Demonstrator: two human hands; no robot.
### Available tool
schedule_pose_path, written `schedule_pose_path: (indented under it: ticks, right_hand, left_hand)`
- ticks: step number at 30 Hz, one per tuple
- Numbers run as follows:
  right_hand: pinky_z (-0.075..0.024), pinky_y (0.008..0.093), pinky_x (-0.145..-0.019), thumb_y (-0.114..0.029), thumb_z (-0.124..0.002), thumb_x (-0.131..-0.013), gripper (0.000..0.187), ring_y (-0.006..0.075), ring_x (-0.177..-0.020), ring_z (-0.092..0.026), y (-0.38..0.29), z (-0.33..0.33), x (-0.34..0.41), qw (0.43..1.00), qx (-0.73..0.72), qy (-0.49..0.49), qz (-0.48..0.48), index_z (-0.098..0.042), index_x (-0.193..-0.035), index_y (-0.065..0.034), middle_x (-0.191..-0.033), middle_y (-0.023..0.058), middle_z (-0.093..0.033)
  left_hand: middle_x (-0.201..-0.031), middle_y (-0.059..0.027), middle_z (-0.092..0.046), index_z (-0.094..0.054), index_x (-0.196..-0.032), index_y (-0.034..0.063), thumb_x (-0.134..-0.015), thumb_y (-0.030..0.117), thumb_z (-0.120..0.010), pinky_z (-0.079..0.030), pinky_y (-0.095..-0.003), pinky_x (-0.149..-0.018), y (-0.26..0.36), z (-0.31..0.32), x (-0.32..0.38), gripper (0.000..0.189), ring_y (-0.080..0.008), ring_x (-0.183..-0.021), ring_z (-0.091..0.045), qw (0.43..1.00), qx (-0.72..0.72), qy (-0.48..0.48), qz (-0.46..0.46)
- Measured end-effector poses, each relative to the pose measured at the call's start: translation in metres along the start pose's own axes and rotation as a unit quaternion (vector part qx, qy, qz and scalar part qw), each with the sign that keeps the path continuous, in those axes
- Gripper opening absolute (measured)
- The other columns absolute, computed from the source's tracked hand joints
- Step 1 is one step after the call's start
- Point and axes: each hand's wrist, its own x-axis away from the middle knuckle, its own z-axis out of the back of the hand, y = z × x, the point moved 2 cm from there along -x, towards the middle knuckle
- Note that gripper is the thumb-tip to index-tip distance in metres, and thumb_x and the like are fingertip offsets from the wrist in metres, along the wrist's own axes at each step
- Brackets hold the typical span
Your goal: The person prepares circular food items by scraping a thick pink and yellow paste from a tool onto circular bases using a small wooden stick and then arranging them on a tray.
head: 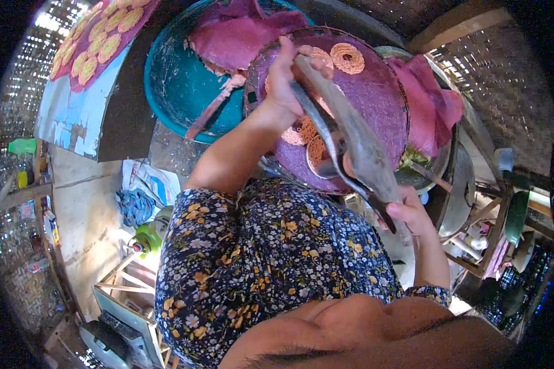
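Observation:
My left hand (282, 85) grips the upper end of a long two-armed wooden press (364, 143), and my right hand (408, 210) clasps its lower end. The press lies diagonally above a round tray lined with purple mesh cloth (374, 101). Below its middle, a round rim (308, 159) surrounds orange dough strands; whether it belongs to the press cannot be made out. A ring of stranded orange dough (347, 58) rests on the cloth near the far edge. Another ring (322, 57) is partly hidden by my left fingers. More dough strands (293, 136) lie beside the press.
Left of the tray stands a teal basin (154, 87) holding pink cloth (240, 39) and a dough-smeared stick (214, 108). Pink cloth (427, 101) drapes over a metal pan (443, 159) at right. Several dough rings (108, 48) lie on a raised surface at upper left.

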Motion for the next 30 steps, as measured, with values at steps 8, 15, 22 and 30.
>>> schedule_pose_path:
  ticks: [8, 15, 22, 30]
  right_hand:
    - [-0.0441, 0.0286, -0.074, -0.035, -0.069, -0.062, 0.068, 0.0154, -0.087, -0.054, -0.02, -0.002, -0.022, 0.986, 0.097, 0.041, 0.13, -0.048, -0.115, 0.0017, -0.1, 0.0089, -0.056]
    - [-0.0419, 0.0297, -0.079, -0.049, -0.064, -0.068, 0.079, 0.0162, -0.094, -0.05, -0.028, -0.02, -0.043, 0.966, 0.037, 0.08, 0.245, -0.036, -0.123, 0.0, -0.106, 0.0102, -0.052]
    - [-0.0456, 0.0342, -0.066, -0.031, -0.057, -0.079, 0.027, 0.0235, -0.074, -0.058, -0.017, -0.007, -0.078, 0.868, 0.367, 0.186, 0.277, -0.065, -0.088, -0.007, -0.075, 0.008, -0.059]
    - [-0.0448, 0.0409, -0.062, -0.028, -0.06, -0.073, 0.022, 0.0294, -0.072, -0.057, 0.005, 0.0, -0.098, 0.831, 0.467, 0.231, 0.196, -0.062, -0.066, -0.0071, -0.07, 0.0102, -0.057]
  left_hand:
    - [-0.093, -0.01, -0.056, -0.048, -0.107, 0.0074, -0.075, 0.071, -0.034, -0.042, -0.041, -0.081, 0.037, -0.034, -0.014, 0.073, -0.0266, -0.093, -0.052, 0.991, -0.034, -0.124, 0.031]
    - [-0.116, -0.0116, -0.05, -0.039, -0.12, -0.0013, -0.073, 0.027, -0.066, -0.039, -0.0335, -0.092, -0.014, -0.027, 0.033, 0.061, -0.0202, -0.109, -0.046, 0.746, -0.636, -0.179, -0.083]
    - [-0.11, -0.0112, -0.053, -0.045, -0.115, 0.0012, -0.072, 0.02, -0.067, -0.043, -0.0315, -0.087, 0.034, 0.011, 0.056, 0.052, -0.0205, -0.101, -0.052, 0.916, -0.374, -0.095, -0.11]
    - [-0.105, -0.0117, -0.054, -0.047, -0.112, 0.0012, -0.072, 0.019, -0.066, -0.043, -0.0326, -0.087, 0.087, 0.034, 0.078, 0.048, -0.0221, -0.098, -0.053, 0.871, -0.4, -0.049, -0.28]
